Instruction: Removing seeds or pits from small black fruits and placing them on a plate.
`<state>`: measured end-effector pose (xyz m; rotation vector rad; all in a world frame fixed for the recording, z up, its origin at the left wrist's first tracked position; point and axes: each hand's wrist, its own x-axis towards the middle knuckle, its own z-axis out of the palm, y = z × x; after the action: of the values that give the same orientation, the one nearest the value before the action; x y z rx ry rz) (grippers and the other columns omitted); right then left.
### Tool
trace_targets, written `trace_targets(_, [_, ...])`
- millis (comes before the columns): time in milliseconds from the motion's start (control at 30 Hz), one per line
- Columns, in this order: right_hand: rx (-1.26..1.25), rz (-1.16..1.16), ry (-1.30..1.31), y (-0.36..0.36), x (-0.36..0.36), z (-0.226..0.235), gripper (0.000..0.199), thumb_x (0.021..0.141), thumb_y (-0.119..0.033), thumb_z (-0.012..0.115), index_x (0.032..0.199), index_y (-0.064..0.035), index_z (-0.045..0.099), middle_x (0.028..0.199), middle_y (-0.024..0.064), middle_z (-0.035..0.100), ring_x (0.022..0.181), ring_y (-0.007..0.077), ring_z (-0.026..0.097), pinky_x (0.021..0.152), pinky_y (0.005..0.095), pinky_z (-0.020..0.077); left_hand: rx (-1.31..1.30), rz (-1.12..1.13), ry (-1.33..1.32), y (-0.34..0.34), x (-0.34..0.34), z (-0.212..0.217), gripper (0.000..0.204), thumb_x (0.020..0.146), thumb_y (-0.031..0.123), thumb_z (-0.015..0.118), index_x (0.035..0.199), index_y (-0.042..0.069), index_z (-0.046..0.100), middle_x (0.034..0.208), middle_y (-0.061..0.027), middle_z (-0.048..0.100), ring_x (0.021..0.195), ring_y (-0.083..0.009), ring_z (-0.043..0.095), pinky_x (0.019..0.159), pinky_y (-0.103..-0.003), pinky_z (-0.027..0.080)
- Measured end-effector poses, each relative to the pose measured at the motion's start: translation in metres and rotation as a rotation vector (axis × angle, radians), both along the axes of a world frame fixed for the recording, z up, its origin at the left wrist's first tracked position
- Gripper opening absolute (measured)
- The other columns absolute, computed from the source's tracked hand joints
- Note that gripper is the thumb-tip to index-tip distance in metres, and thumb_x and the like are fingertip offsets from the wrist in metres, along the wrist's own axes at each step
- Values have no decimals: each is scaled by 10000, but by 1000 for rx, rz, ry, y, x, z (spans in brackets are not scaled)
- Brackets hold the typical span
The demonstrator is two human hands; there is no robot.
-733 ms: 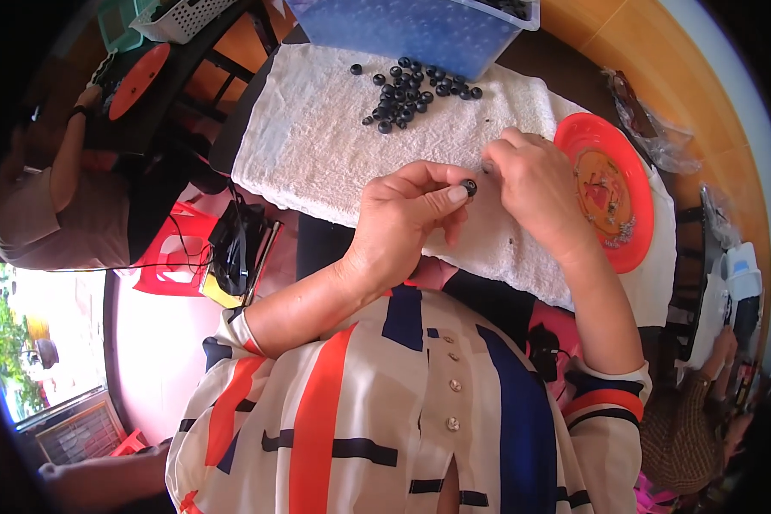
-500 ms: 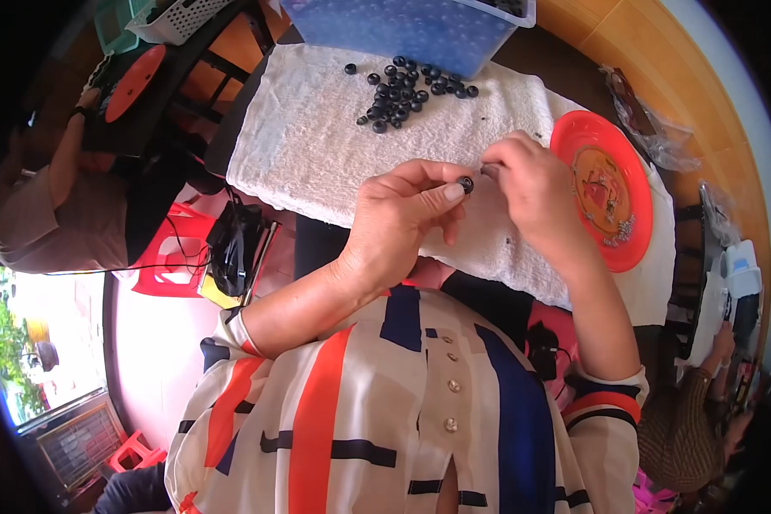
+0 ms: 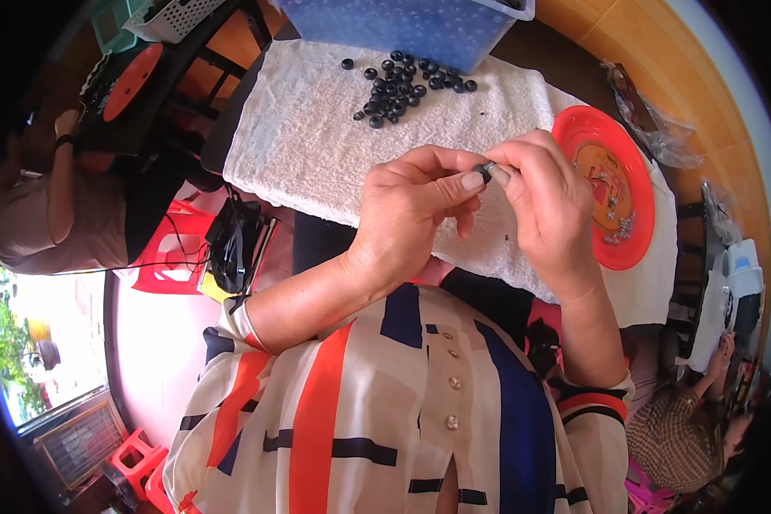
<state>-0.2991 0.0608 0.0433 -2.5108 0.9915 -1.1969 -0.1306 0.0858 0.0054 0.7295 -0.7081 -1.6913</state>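
Between the thumb and forefinger of my left hand [image 3: 420,201] is a small black bead [image 3: 483,172]. My right hand [image 3: 544,201] pinches at that same bead from the right, its fingertips against it. Whether the right fingers hold a small part of their own is too small to make out. Both hands are over a white towel [image 3: 317,146] on the table. Beyond them several loose black beads [image 3: 394,90] lie in a cluster. To the right of my right hand is a red plate [image 3: 638,218] with small silvery bits on it.
A blue translucent bin [image 3: 394,34] stands at the towel's far edge. Clear plastic bags [image 3: 660,137] lie beyond the plate. At the left a person [image 3: 60,197] works at another table with a red plate [image 3: 133,81]; another person [image 3: 681,437] is at the lower right.
My right hand has come in to the bead, closing the gap to my left fingertips. The left hand has shifted slightly right and up with the bead.
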Motion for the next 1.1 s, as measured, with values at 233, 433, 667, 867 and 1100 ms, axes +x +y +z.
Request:
trace_targets(233, [92, 56, -148, 3, 0, -1, 211, 795, 133, 583, 968, 12, 594, 839, 146, 570, 738, 311, 611, 628, 370, 499, -9, 22, -5, 4, -3, 2, 171, 953, 30, 629, 1088, -75, 627, 884, -128, 673, 709, -180, 633, 601, -304, 510])
trace_targets(433, [-32, -43, 3, 7, -1, -1, 186, 818, 113, 591, 981, 24, 593, 849, 143, 569, 735, 296, 610, 626, 352, 497, -88, 64, -94, 4, -6, 1, 163, 948, 20, 632, 1079, -78, 634, 903, -130, 676, 726, -167, 634, 613, -291, 519])
trace_targets(667, [15, -37, -128, 14, -1, -8, 270, 752, 124, 607, 1001, 20, 608, 839, 138, 566, 726, 292, 605, 611, 369, 489, 6, -23, 62, 0, -6, 3, 162, 959, 27, 606, 1075, -82, 635, 924, -136, 677, 784, -184, 639, 703, -310, 524])
trace_targets(867, [-126, -161, -98, 17, 5, -25, 346, 693, 77, 683, 1025, 13, 612, 841, 134, 571, 730, 307, 602, 615, 394, 487, 76, -11, 148, 0, -17, 0, 132, 933, -1, 629, 1035, -80, 653, 951, -121, 684, 855, -184, 643, 826, -312, 518])
trace_targets(1100, [-339, -225, -14, 10, -2, -33, 316, 694, 38, 703, 998, 12, 624, 832, 138, 571, 738, 317, 596, 623, 403, 483, 104, 3, 20, 5, -23, 2, 143, 929, 1, 642, 1051, -71, 657, 999, -117, 683, 923, -180, 640, 888, -316, 507])
